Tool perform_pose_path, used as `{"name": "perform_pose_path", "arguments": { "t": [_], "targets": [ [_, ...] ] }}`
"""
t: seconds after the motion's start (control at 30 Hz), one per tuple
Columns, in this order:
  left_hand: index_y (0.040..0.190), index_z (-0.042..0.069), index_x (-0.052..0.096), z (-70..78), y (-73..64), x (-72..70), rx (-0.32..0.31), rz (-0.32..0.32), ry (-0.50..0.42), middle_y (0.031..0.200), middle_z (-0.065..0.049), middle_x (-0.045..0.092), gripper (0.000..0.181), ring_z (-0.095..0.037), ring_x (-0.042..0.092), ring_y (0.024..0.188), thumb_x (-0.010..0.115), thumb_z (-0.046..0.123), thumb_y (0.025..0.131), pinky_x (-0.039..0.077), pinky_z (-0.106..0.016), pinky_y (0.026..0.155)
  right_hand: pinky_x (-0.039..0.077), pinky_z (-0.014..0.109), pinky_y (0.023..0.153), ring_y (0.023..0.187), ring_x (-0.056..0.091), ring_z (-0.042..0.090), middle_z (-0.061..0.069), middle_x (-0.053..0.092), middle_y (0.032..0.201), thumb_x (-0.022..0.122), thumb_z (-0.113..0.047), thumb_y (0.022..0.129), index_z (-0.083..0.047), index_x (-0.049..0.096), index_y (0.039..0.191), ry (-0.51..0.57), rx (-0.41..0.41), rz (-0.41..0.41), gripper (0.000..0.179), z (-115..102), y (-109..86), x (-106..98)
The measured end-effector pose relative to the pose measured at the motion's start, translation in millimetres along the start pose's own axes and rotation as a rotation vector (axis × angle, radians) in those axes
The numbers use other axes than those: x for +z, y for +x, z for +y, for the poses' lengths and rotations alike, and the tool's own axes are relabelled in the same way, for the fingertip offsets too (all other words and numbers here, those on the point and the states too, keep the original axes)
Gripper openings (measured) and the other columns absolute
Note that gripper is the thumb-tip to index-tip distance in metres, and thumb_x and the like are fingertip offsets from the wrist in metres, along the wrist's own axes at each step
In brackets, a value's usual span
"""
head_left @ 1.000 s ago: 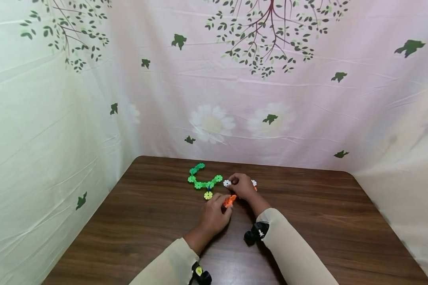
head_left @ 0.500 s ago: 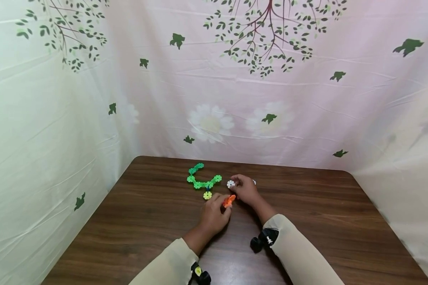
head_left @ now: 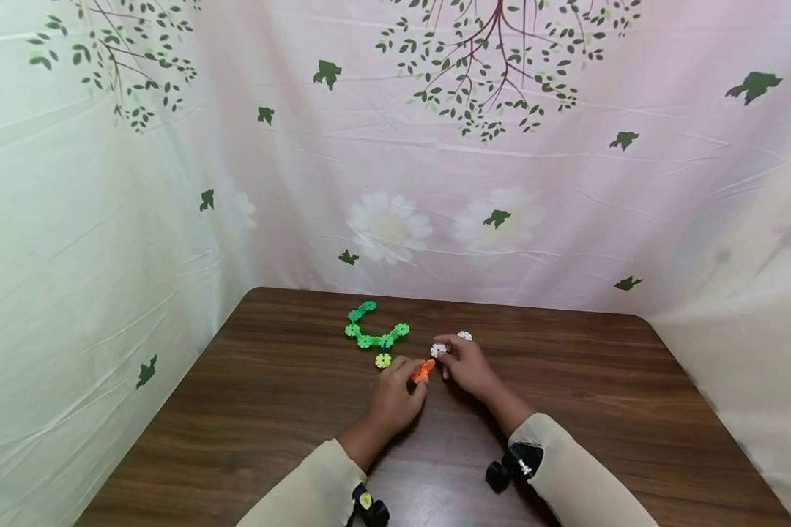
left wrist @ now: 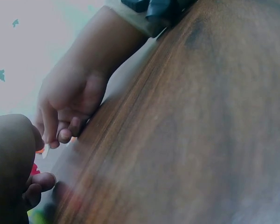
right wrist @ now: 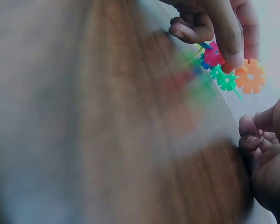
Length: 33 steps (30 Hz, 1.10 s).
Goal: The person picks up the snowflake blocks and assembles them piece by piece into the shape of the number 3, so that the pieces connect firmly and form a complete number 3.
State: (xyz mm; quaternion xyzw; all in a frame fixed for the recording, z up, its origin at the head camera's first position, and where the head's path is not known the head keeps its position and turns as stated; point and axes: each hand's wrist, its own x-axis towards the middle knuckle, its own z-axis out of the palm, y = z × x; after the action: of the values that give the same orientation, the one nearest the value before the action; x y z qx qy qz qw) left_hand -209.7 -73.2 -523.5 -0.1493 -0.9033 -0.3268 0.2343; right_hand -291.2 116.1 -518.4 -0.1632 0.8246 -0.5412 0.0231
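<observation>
My left hand (head_left: 394,399) pinches a small joined group of notched plastic discs, an orange disc (head_left: 422,372) and a pink-red disc (right wrist: 213,54), just above the table. Close on its right, my right hand (head_left: 471,368) holds a white notched disc (head_left: 438,350) between thumb and fingers. The right wrist view shows the orange disc face-on beside the left fingertips, while the white one is hidden there. Behind the left hand lies a curved chain of linked green discs (head_left: 365,341), with a yellow disc (head_left: 383,360) hanging off it by a dark blue piece.
Another white disc (head_left: 464,336) lies on the brown wooden table (head_left: 270,410), just behind the right hand. A printed cloth (head_left: 303,183) with leaves and flowers hangs behind and beside the table. Both wrists carry black camera mounts.
My right hand has moved right and toward me with the white disc, nearing the orange disc. The other white disc shows more fully now. My left hand has stayed nearly still.
</observation>
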Motion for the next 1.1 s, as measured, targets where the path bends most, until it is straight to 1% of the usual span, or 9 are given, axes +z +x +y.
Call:
{"name": "perform_pose_path", "arguments": {
  "t": [0.13, 0.27, 0.4, 0.6, 0.67, 0.77, 0.97, 1.1],
  "targets": [
    [0.125, 0.011, 0.079, 0.4, 0.2, -0.8, 0.004, 0.003, -0.002, 0.112, -0.006, 0.075, 0.031, -0.021, 0.076, 0.097, 0.082, 0.016, 0.095, 0.062, -0.039, 0.079, 0.050, 0.024, 0.058, 0.062, 0.060, 0.014, 0.014, 0.061, 0.095, 0.061, 0.002, 0.108, 0.006, 0.065, 0.142, 0.057, 0.023, -0.008, 0.034, 1.3, -8.4, -0.6],
    [0.128, 0.012, 0.079, -0.3, -0.7, -2.0, 0.004, 0.001, -0.013, 0.113, -0.005, 0.075, 0.033, -0.021, 0.076, 0.097, 0.082, 0.016, 0.095, 0.062, -0.038, 0.080, 0.052, 0.024, 0.059, 0.063, 0.060, 0.014, 0.014, 0.062, 0.098, 0.060, 0.002, 0.109, 0.006, 0.064, 0.143, 0.105, 0.014, 0.000, 0.035, 0.9, -14.6, 0.3],
    [0.129, 0.012, 0.079, -0.7, -0.9, -2.8, 0.004, -0.005, -0.009, 0.113, -0.005, 0.075, 0.034, -0.020, 0.076, 0.096, 0.082, 0.016, 0.096, 0.062, -0.038, 0.080, 0.051, 0.023, 0.060, 0.063, 0.060, 0.013, 0.014, 0.061, 0.100, 0.060, 0.001, 0.109, 0.007, 0.063, 0.143, 0.130, 0.003, 0.008, 0.035, -0.5, -20.0, 0.1],
    [0.133, 0.011, 0.077, -0.4, -0.1, -2.9, 0.006, -0.045, -0.002, 0.115, -0.007, 0.075, 0.035, -0.021, 0.076, 0.098, 0.080, 0.018, 0.099, 0.063, -0.036, 0.081, 0.046, 0.021, 0.058, 0.065, 0.060, 0.014, 0.012, 0.059, 0.101, 0.060, 0.000, 0.110, 0.007, 0.061, 0.146, 0.200, 0.023, 0.020, 0.037, 0.9, -23.5, -1.2],
    [0.134, 0.011, 0.077, 0.5, 0.1, -2.9, 0.003, -0.053, -0.006, 0.116, -0.008, 0.075, 0.036, -0.022, 0.076, 0.099, 0.080, 0.018, 0.099, 0.063, -0.037, 0.082, 0.047, 0.022, 0.059, 0.066, 0.059, 0.014, 0.012, 0.060, 0.102, 0.061, -0.001, 0.110, 0.007, 0.060, 0.146, 0.226, 0.033, 0.015, 0.038, 1.3, -24.0, -2.2],
    [0.135, 0.011, 0.077, 1.0, -0.3, -2.6, -0.004, -0.053, -0.012, 0.117, -0.008, 0.075, 0.037, -0.022, 0.076, 0.101, 0.081, 0.017, 0.099, 0.063, -0.039, 0.084, 0.049, 0.023, 0.060, 0.066, 0.059, 0.013, 0.012, 0.062, 0.104, 0.063, -0.002, 0.109, 0.008, 0.060, 0.146, 0.236, 0.042, -0.003, 0.038, 0.7, -24.8, -2.9],
    [0.134, 0.011, 0.078, 0.4, -0.7, -0.8, 0.000, -0.049, -0.018, 0.115, -0.008, 0.075, 0.036, -0.023, 0.076, 0.101, 0.082, 0.016, 0.098, 0.063, -0.039, 0.085, 0.051, 0.023, 0.060, 0.065, 0.059, 0.012, 0.016, 0.066, 0.103, 0.066, -0.001, 0.107, 0.009, 0.062, 0.143, 0.228, 0.038, -0.022, 0.038, -0.7, -26.1, -4.1],
    [0.135, 0.010, 0.077, -0.6, -0.3, 0.4, 0.022, -0.059, -0.026, 0.115, -0.008, 0.075, 0.036, -0.023, 0.076, 0.102, 0.082, 0.014, 0.099, 0.063, -0.040, 0.087, 0.053, 0.023, 0.061, 0.065, 0.060, 0.011, 0.011, 0.065, 0.099, 0.068, 0.001, 0.105, 0.012, 0.063, 0.141, 0.223, 0.028, -0.019, 0.038, -0.7, -26.5, -4.5]
  ]
}}
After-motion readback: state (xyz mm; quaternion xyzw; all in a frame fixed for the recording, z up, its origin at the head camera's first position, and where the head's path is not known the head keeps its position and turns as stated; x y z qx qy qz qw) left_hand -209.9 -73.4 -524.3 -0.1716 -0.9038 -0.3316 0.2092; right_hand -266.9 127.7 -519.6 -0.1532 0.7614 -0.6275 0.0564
